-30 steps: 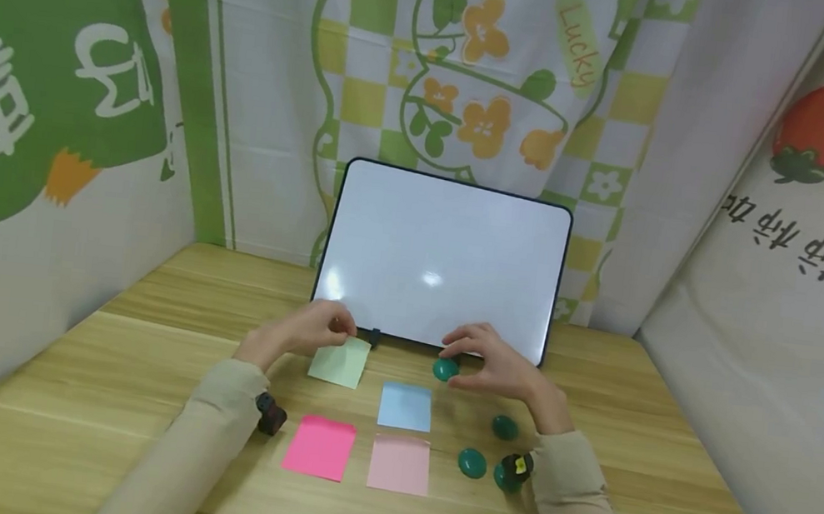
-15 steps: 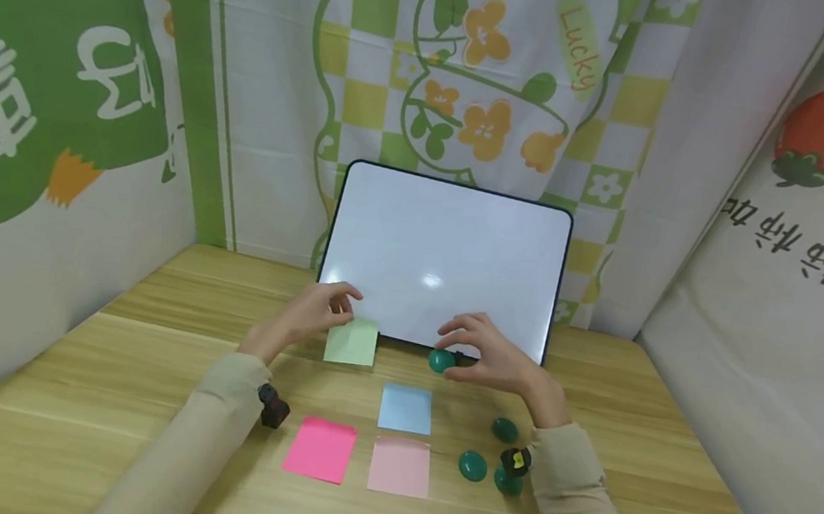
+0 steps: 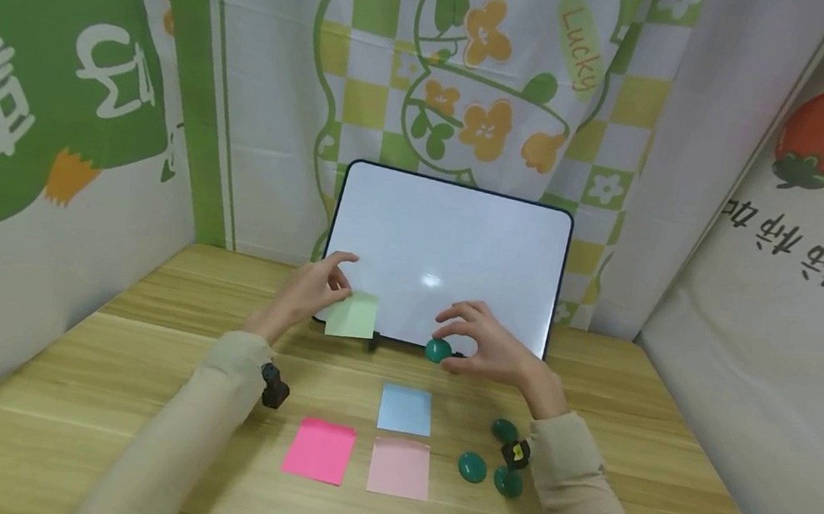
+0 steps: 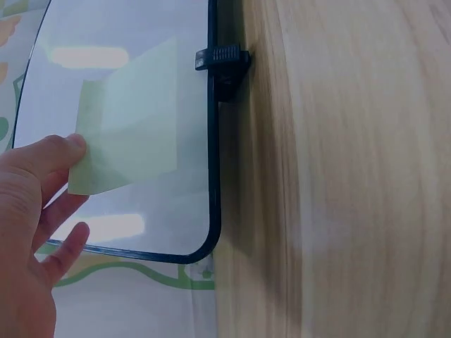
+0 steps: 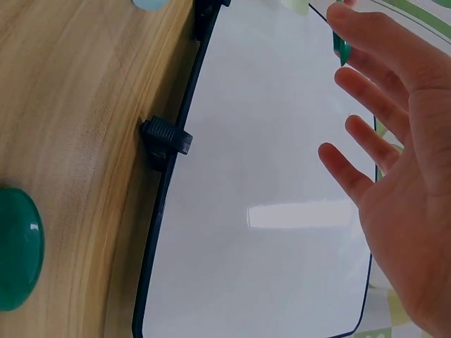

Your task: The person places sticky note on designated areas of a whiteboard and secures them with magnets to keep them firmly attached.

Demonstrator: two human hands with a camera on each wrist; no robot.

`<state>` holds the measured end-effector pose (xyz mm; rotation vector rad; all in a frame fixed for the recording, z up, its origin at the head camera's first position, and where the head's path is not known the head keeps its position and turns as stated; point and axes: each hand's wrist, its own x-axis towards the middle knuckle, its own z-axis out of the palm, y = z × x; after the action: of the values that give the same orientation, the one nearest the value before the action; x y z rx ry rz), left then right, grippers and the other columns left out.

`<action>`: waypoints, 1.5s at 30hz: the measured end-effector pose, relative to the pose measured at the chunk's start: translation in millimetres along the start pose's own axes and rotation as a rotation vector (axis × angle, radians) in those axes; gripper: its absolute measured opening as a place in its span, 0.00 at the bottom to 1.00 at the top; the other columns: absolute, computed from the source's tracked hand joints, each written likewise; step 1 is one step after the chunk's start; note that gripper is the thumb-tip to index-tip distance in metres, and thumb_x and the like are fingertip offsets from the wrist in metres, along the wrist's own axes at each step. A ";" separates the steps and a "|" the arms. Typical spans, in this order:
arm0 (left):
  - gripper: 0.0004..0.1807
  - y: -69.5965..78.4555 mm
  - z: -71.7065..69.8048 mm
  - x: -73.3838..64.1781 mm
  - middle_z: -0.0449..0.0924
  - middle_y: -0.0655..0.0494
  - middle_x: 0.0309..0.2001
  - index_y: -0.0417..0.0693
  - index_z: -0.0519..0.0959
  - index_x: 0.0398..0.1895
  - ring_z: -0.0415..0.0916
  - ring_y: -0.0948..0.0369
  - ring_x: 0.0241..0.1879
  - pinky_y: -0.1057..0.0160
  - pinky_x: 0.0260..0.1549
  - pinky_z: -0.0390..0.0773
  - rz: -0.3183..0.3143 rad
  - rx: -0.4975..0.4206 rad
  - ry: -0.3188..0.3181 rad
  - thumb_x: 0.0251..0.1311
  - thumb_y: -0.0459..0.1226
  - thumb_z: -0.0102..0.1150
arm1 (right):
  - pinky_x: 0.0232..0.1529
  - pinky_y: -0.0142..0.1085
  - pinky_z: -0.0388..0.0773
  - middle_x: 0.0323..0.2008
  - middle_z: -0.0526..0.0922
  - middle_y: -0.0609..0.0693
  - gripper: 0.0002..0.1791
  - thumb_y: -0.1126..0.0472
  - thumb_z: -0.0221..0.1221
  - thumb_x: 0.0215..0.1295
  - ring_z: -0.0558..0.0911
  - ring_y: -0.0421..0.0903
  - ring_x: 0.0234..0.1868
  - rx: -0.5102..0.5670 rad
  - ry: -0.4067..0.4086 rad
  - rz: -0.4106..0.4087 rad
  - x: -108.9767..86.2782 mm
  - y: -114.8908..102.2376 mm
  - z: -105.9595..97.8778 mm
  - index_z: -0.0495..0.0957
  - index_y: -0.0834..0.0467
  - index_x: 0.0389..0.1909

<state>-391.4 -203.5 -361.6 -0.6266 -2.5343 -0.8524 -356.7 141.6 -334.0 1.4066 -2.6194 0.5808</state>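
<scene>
My left hand (image 3: 310, 290) pinches a pale green sticky note (image 3: 351, 315) by its upper left edge. In the left wrist view the note (image 4: 134, 123) hangs in front of the lower left part of the whiteboard (image 4: 162, 211); whether it touches the surface I cannot tell. Between thumb and fingers, my right hand (image 3: 496, 350) holds a round green magnet-like disc (image 3: 437, 350) near the board's lower edge. The right wrist view shows that disc (image 5: 342, 46) edge-on, partly hidden by the thumb. Upright behind both hands leans the black-framed whiteboard (image 3: 451, 244).
On the wooden table (image 3: 141, 396) lie a blue note (image 3: 405, 409), a hot pink note (image 3: 320, 450) and a light pink note (image 3: 399, 467). Three green discs (image 3: 472, 468) lie to the right. Black clips (image 5: 165, 137) support the board's lower edge. Printed curtains (image 3: 269, 108) surround the table.
The left hand has raised the pale green note from the tabletop to the front of the board. My right hand has shifted slightly up and left with the green disc.
</scene>
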 end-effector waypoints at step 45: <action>0.21 -9.1 -8.5 57.0 0.88 0.50 0.35 0.44 0.78 0.56 0.78 0.51 0.34 0.55 0.33 0.76 0.124 0.280 0.193 0.59 0.32 0.66 | 0.65 0.50 0.71 0.59 0.76 0.51 0.20 0.54 0.71 0.58 0.68 0.51 0.64 -0.118 0.079 -0.053 19.1 6.2 16.2 0.83 0.54 0.50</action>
<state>-441.2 -199.1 -331.5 -0.5740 -2.3534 -0.4782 -371.2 123.6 -345.4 1.3842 -2.5022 0.4578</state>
